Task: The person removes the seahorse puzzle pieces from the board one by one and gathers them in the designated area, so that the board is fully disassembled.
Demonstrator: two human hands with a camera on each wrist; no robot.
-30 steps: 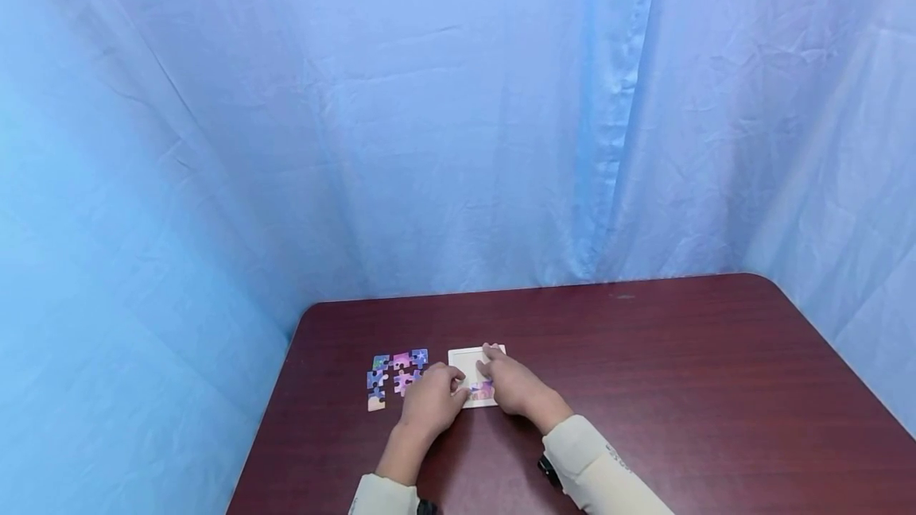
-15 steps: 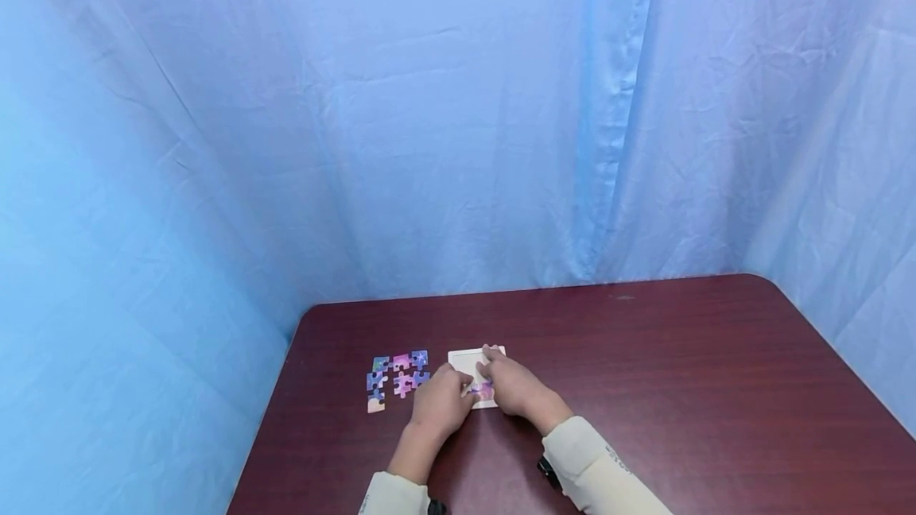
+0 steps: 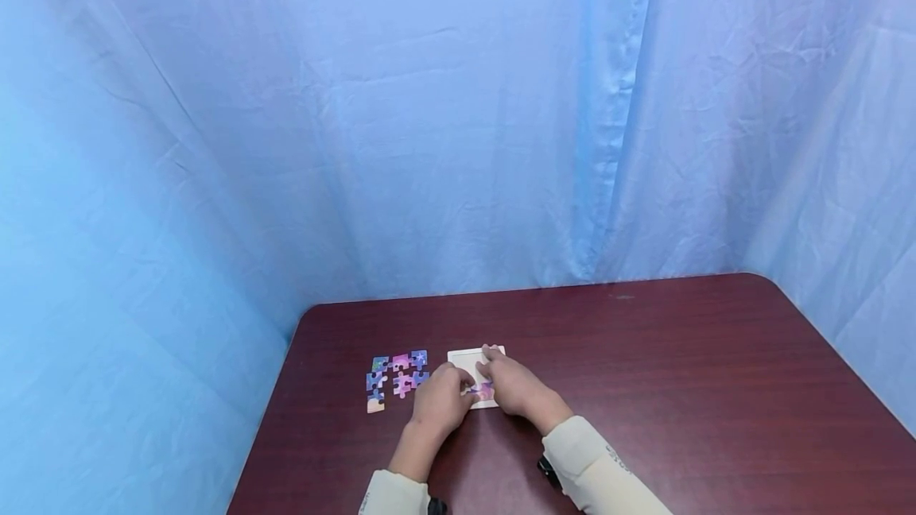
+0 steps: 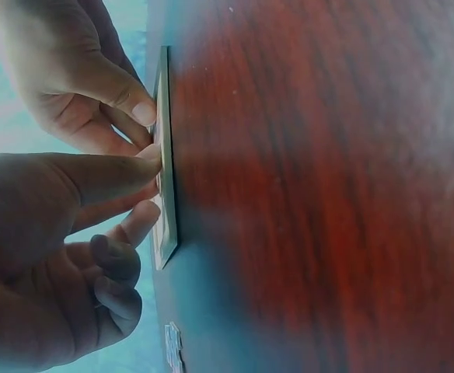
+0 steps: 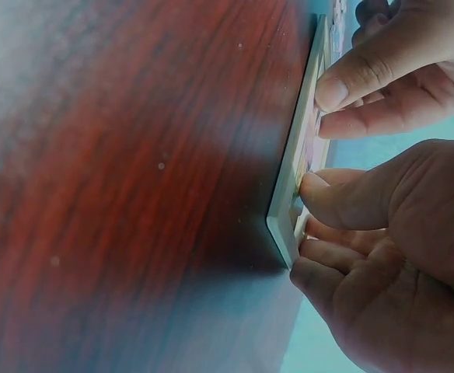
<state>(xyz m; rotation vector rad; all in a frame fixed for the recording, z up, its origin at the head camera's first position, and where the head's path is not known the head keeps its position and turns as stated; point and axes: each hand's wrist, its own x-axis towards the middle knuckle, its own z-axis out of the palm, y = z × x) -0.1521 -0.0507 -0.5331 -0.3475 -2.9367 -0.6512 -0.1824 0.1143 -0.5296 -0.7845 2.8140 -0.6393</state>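
Observation:
A small white puzzle tray [image 3: 465, 359] lies on the table, with pink and purple jigsaw pieces [image 3: 485, 393] along its near side. Over its near left part, my left hand [image 3: 438, 402] pinches a puzzle piece low in the tray with thumb and index finger; the fingers mostly cover it. My right hand [image 3: 521, 388] grips the tray's right side, the thumb over the inside and other fingers at the outer edge. In the right wrist view, the right thumb [image 5: 328, 200] presses close to the tray's corner. Both hands' fingertips are near each other.
Several loose jigsaw pieces [image 3: 401, 362], blue, pink and purple, lie flat to the left of the tray. The dark red wooden table [image 3: 665, 388] extends far to the right. Blue curtains [image 3: 458, 141] hang behind it and at both sides.
My left hand has shifted slightly right and toward me over the tray's near side, uncovering the loose pieces beside it. The right hand has stayed at the tray's right side.

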